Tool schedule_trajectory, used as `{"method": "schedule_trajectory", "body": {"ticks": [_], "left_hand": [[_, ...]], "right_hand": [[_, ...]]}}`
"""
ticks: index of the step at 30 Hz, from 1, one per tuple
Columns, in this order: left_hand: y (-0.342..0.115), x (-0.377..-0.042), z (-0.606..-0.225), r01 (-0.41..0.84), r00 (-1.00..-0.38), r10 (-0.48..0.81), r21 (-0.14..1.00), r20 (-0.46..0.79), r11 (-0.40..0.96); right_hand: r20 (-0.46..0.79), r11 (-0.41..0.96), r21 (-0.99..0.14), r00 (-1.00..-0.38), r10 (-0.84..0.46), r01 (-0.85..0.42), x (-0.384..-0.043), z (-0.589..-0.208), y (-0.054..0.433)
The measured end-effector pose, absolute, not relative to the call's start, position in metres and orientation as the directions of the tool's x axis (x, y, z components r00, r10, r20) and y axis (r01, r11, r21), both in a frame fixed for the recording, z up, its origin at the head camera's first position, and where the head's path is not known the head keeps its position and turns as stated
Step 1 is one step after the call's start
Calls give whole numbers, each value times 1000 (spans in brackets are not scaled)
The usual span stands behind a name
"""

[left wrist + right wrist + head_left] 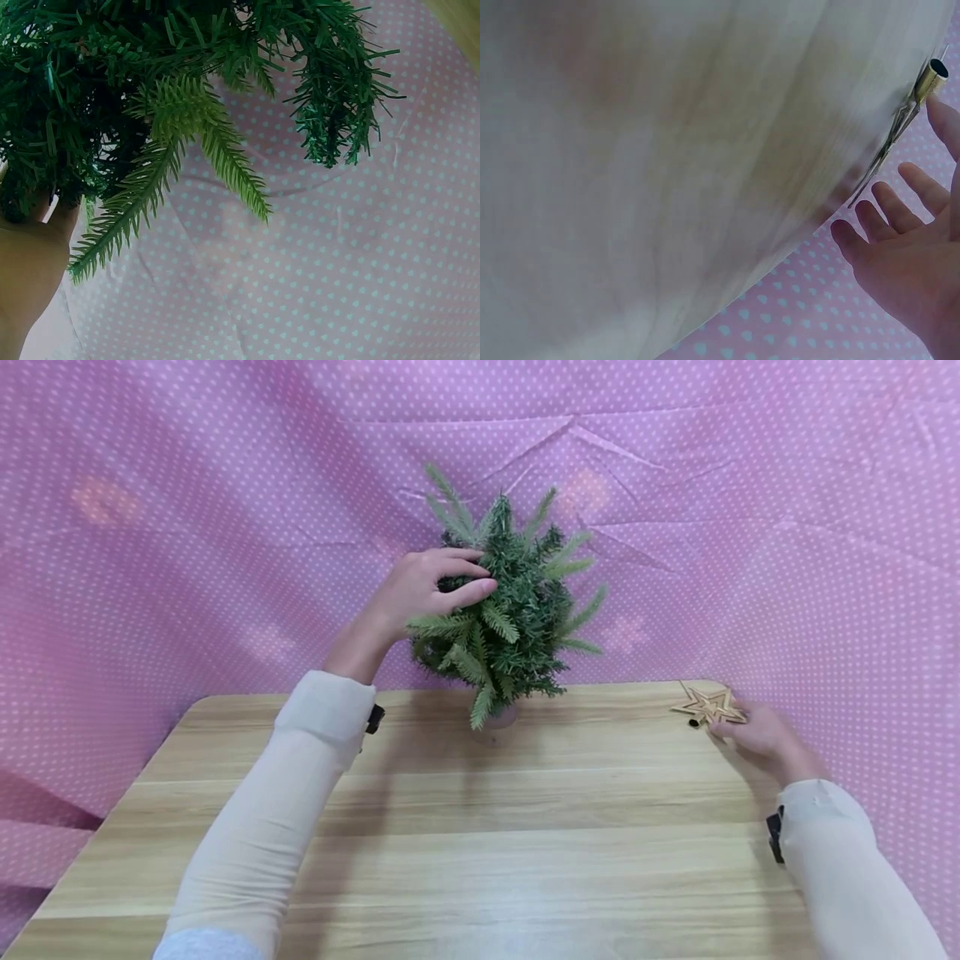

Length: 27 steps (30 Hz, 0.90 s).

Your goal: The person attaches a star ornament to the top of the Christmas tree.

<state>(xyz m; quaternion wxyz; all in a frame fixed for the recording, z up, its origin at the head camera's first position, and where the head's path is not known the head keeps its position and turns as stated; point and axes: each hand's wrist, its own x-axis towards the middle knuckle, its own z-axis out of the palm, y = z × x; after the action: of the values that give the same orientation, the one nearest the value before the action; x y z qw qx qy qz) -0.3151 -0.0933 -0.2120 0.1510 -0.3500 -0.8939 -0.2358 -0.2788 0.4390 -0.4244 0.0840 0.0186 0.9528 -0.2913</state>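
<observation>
A small artificial Christmas tree (525,585) stands near the table's back edge, dark green with several lighter sprigs. My left hand (431,581) grips its upper left side, thumb and fingertips close together among the branches. Foliage hides much of those fingers in the left wrist view. At the table's back right corner is a gold star tree topper (708,703) with a short round socket (932,73). My right hand (761,731) is at the star's right point, thumb at the socket. The other fingers (889,210) are spread and relaxed beside the star in the right wrist view.
The wooden table (480,843) has rounded back corners. Pink dotted cloth (712,468) hangs behind it and along the sides. The tree's round base (501,718) rests on the tabletop beneath the branches.
</observation>
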Motion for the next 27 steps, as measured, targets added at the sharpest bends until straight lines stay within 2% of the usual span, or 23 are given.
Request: {"method": "schedule_trajectory", "body": {"ticks": [8,13,27], "left_hand": [[-93,-314,-212,703,-704,554,323,444,634],[-93,-314,-212,700,-708,549,335,445,631],[-94,-315,-215,688,-721,521,384,457,616]], "right_hand": [[-182,789,-609,-983,-37,84,-284,-424,437],[-174,827,-559,-984,-47,60,-285,-426,437],[-200,758,-644,-979,-34,106,-288,-435,441]]}}
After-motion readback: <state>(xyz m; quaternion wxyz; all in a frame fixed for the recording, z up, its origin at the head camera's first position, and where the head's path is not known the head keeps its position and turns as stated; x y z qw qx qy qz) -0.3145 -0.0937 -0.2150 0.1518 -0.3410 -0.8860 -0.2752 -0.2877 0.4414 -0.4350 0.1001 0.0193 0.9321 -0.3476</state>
